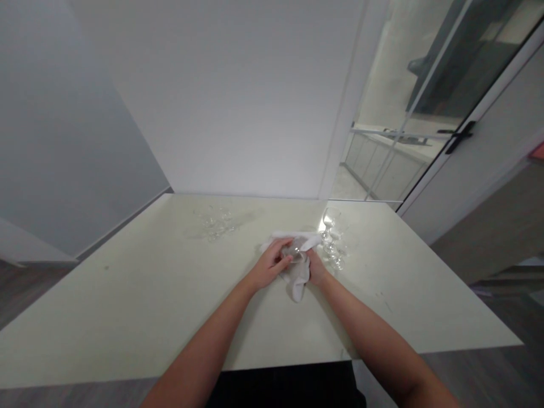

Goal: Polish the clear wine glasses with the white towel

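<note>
A clear drinking glass point(296, 247) is between my two hands, above the middle of the table. My left hand point(274, 259) curls its fingers round the left side of the glass. White cloth point(300, 286) wraps the glass from behind and the right, and a fold of it hangs down below. My right hand point(313, 266) is closed on the cloth at the right of the glass; most of its fingers are hidden by the cloth.
Several clear glasses point(332, 238) stand close together right of my hands. More clear glassware point(219, 222) is at the back left of the pale table point(140, 294). A white wall point(238, 113) and a glazed door point(391, 130) border the far edge.
</note>
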